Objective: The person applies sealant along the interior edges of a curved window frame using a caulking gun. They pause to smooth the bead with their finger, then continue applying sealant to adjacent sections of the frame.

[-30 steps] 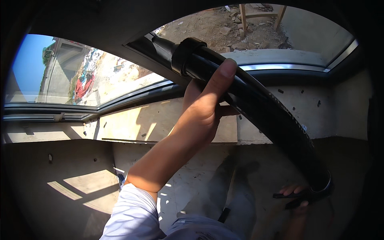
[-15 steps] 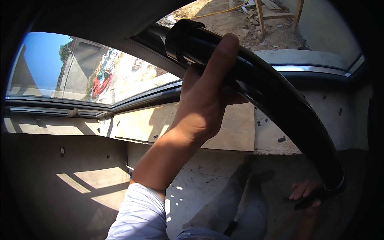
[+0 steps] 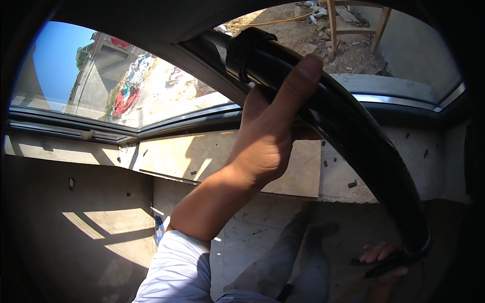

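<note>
A long black caulking gun [image 3: 361, 131] runs across the view, its barrel bowed by the lens. Its collared front end points at the dark window frame [image 3: 207, 58] up left; the tip is in shadow, so whether it touches cannot be told. My left hand [image 3: 275, 121] is closed round the front of the barrel from below, thumb along the top. Down at the lower right, in shade, my right hand [image 3: 381, 255] grips the handle and trigger end of the gun.
A stone sill [image 3: 379, 179] with small dark bits on it runs below the window, with a tan board [image 3: 217, 156] lying along it. Under it are wall and floor. Outside the glass lie rubble, a yellow hose [image 3: 283, 21] and a wooden stand [image 3: 353, 30].
The gun's front end and my left hand have shifted slightly right and down in the view. My right hand and the handle sit slightly lower and further left. Both grips stay the same.
</note>
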A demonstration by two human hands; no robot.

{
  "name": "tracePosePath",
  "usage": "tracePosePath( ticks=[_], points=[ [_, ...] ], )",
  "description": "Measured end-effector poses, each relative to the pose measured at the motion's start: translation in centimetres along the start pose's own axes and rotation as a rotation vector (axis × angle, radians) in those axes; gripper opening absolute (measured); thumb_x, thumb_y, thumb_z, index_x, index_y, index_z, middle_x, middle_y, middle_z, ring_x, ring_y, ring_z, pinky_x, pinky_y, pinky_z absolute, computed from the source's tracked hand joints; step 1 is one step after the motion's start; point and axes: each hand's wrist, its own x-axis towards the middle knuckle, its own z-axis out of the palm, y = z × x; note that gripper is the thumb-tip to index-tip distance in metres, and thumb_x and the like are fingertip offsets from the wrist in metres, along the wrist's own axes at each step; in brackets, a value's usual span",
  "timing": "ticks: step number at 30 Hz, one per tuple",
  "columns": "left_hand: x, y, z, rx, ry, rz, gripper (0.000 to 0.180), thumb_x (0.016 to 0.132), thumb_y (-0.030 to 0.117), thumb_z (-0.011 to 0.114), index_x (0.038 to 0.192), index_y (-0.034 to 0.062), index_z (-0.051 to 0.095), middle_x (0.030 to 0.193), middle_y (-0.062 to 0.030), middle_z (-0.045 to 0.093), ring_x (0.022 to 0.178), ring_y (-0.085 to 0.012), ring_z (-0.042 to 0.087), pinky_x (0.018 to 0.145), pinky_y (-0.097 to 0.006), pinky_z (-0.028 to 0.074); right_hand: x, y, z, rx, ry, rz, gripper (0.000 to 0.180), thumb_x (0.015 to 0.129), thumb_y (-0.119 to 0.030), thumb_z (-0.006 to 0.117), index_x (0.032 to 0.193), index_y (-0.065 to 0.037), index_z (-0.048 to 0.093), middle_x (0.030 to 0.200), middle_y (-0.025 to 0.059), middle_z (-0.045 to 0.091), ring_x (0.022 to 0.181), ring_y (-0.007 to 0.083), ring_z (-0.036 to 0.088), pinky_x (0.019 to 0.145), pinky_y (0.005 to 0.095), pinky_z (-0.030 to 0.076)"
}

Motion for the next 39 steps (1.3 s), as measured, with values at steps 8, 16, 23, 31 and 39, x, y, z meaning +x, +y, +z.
tracePosePath(
  ticks=[8, 16, 23, 31, 39],
  points=[
    [0.1, -0.5, 0.4, -0.062, 0.025, -0.024, 0.047, 0.098, 0.055, 0.063, 0.107, 0.0093, 0.068, 0.096, -0.0057, 0.074, 0.09, -0.0174, 0.074, 0.083, -0.041, 0.063, -0.7, -3.1, 0.5, -0.117, -0.03, 0.004, 0.076, 0.086, -0.081, 0.054, 0.094, -0.006, 0.062, 0.08, 0.0116, 0.066, 0.074, 0.027, 0.067, 0.089, 0.0446, 0.049],
    [-0.1, -1.7, 0.5, -0.115, 0.047, -0.1, 0.05, 0.097, 0.056, 0.064, 0.111, 0.0079, 0.066, 0.097, -0.0068, 0.073, 0.093, -0.0185, 0.073, 0.085, -0.042, 0.063, -1.6, -3.0, -0.1, -0.076, -0.066, -0.044, 0.074, 0.093, -0.077, 0.051, 0.09, -0.004, 0.06, 0.07, 0.0101, 0.064, 0.064, 0.0259, 0.066, 0.079, 0.0407, 0.052],
    [-0.1, -3.5, 0.8, -0.171, 0.126, -0.191, 0.048, 0.098, 0.053, 0.064, 0.114, 0.0074, 0.064, 0.098, -0.0077, 0.072, 0.095, -0.0189, 0.073, 0.083, -0.041, 0.063, -3.0, -5.2, -0.5, -0.065, -0.039, 0.213, 0.081, 0.082, -0.083, 0.059, 0.098, -0.004, 0.064, 0.091, 0.0119, 0.067, 0.087, 0.0259, 0.067, 0.095, 0.0429, 0.044],
    [0.1, -6.5, 0.1, -0.196, 0.133, -0.276, 0.047, 0.098, 0.052, 0.064, 0.111, 0.0063, 0.064, 0.096, -0.0073, 0.072, 0.091, -0.0183, 0.074, 0.08, -0.038, 0.063, -3.5, -4.0, -2.2, -0.065, -0.036, 0.236, 0.075, 0.086, -0.078, 0.058, 0.099, -0.004, 0.064, 0.09, 0.0114, 0.067, 0.088, 0.0263, 0.067, 0.096, 0.0426, 0.043],
    [0.6, -9.6, -0.8, -0.186, 0.111, -0.337, 0.047, 0.095, 0.053, 0.067, 0.107, 0.0071, 0.062, 0.091, -0.0054, 0.069, 0.086, -0.0155, 0.071, 0.081, -0.035, 0.062, -4.4, -1.5, -4.7, -0.152, 0.041, 0.145, 0.074, 0.089, -0.079, 0.053, 0.083, -0.006, 0.062, 0.066, 0.009, 0.065, 0.06, 0.0256, 0.066, 0.073, 0.0411, 0.053]
  ],
)
